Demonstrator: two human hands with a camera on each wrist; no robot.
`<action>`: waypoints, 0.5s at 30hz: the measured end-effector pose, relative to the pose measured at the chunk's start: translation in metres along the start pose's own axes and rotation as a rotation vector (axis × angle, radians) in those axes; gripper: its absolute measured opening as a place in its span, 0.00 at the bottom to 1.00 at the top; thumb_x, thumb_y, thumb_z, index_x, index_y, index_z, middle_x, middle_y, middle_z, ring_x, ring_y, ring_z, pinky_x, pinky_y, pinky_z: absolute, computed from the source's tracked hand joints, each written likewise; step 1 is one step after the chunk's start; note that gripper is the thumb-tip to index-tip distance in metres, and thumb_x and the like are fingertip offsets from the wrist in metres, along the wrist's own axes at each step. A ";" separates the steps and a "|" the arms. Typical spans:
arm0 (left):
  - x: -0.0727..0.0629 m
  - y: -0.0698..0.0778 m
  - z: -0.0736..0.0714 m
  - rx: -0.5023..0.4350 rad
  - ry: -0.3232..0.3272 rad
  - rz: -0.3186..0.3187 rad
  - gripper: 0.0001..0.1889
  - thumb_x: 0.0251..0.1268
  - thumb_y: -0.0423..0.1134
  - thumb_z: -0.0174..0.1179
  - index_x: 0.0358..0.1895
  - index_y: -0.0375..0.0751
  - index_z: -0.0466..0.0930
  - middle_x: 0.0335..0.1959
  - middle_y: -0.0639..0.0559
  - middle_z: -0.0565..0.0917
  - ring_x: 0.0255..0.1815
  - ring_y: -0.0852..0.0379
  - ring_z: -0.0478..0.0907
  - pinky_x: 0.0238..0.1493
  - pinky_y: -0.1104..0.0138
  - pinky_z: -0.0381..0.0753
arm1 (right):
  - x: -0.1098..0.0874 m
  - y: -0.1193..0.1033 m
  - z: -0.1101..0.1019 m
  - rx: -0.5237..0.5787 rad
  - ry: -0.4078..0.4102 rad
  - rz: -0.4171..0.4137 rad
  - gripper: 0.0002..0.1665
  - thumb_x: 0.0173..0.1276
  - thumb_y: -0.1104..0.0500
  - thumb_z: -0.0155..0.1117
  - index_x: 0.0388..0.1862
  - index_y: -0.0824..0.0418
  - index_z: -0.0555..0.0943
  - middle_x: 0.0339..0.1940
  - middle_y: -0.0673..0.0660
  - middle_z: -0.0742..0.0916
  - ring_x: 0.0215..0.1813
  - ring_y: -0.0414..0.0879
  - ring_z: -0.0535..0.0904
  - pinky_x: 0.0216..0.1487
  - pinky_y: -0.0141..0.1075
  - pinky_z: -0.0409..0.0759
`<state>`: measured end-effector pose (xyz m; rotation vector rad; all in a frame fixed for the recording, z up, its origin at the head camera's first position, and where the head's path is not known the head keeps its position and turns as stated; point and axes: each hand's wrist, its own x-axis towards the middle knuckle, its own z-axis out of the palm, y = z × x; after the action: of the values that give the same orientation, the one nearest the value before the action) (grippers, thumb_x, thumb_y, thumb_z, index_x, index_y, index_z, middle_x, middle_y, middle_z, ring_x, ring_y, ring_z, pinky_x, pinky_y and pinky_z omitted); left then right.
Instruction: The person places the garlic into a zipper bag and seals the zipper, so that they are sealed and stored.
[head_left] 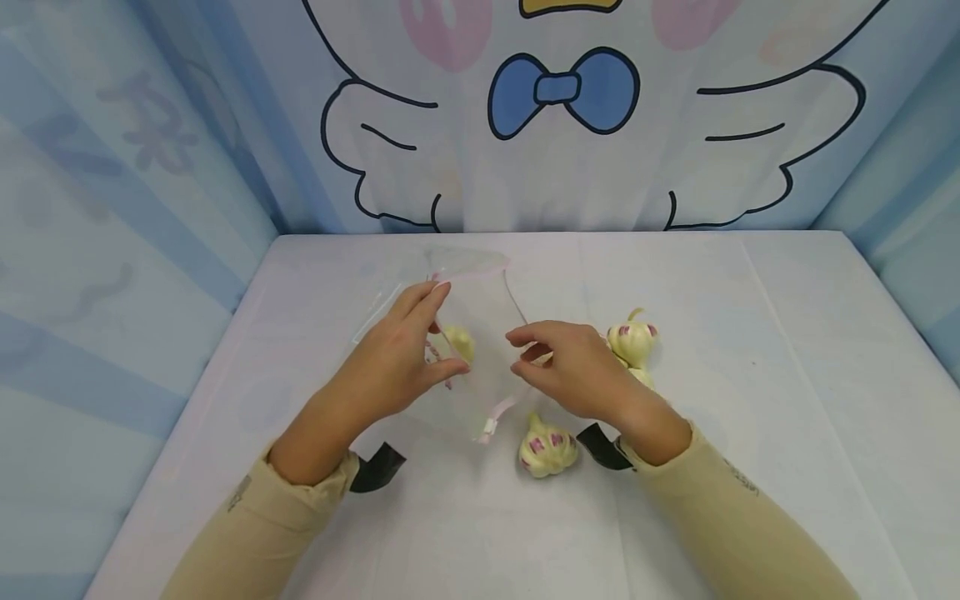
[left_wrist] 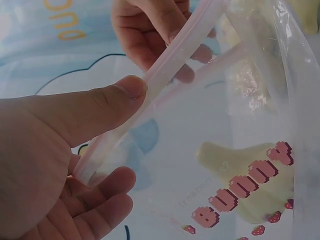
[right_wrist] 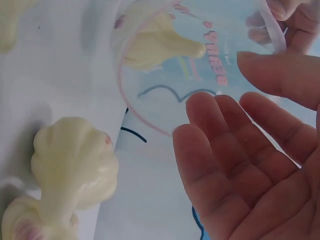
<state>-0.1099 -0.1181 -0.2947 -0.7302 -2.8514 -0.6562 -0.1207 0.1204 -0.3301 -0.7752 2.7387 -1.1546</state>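
The clear bag (head_left: 487,375) in the left hand (head_left: 393,358) has a pink rim (left_wrist: 182,42), pink lettering (left_wrist: 245,182) and small red strawberries (left_wrist: 274,217). The garlic bulb (head_left: 547,450) nearer than the grip is pale yellow with purplish-pink patches, like another bulb (head_left: 632,342) beside the right hand (head_left: 581,367). Beyond, the white-and-blue curtain (head_left: 262,100) shows a black-outlined blue bow (head_left: 557,87).

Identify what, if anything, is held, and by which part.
The clear plastic bag, by its pink-edged mouth, in the left hand; the right hand shows no grip.
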 end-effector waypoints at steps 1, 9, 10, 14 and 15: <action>0.000 0.000 0.000 0.000 -0.003 -0.002 0.50 0.50 0.43 0.79 0.74 0.26 0.61 0.69 0.35 0.66 0.46 0.51 0.78 0.44 0.63 0.82 | -0.002 0.000 -0.002 0.002 -0.005 0.002 0.19 0.67 0.62 0.68 0.57 0.64 0.83 0.51 0.56 0.87 0.46 0.46 0.86 0.47 0.40 0.83; 0.001 -0.001 0.000 -0.014 -0.025 -0.023 0.51 0.51 0.43 0.78 0.74 0.27 0.59 0.70 0.35 0.65 0.47 0.49 0.78 0.45 0.62 0.82 | -0.018 0.006 -0.010 0.022 -0.034 -0.005 0.17 0.68 0.64 0.66 0.55 0.64 0.84 0.48 0.55 0.87 0.46 0.46 0.84 0.49 0.44 0.82; 0.001 -0.001 0.000 -0.013 -0.025 -0.022 0.50 0.51 0.43 0.78 0.74 0.27 0.59 0.70 0.35 0.65 0.47 0.49 0.78 0.45 0.62 0.82 | -0.020 0.007 -0.010 0.011 -0.035 -0.007 0.17 0.68 0.64 0.67 0.55 0.64 0.83 0.48 0.55 0.87 0.47 0.46 0.84 0.49 0.45 0.82; 0.001 -0.002 0.001 -0.012 -0.026 -0.017 0.50 0.51 0.42 0.78 0.74 0.26 0.59 0.70 0.35 0.65 0.47 0.49 0.78 0.44 0.62 0.81 | -0.030 0.009 -0.010 -0.018 -0.047 -0.006 0.18 0.68 0.63 0.67 0.56 0.65 0.82 0.48 0.55 0.87 0.49 0.48 0.83 0.49 0.48 0.81; 0.001 -0.002 0.001 -0.010 -0.026 -0.014 0.50 0.51 0.42 0.78 0.74 0.26 0.59 0.70 0.34 0.65 0.47 0.49 0.78 0.44 0.62 0.81 | -0.032 0.010 -0.010 -0.016 -0.054 -0.004 0.18 0.68 0.63 0.67 0.56 0.66 0.82 0.49 0.55 0.87 0.49 0.48 0.83 0.49 0.47 0.81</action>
<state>-0.1118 -0.1187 -0.2955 -0.7266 -2.8808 -0.6690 -0.0996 0.1479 -0.3337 -0.8021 2.7064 -1.0972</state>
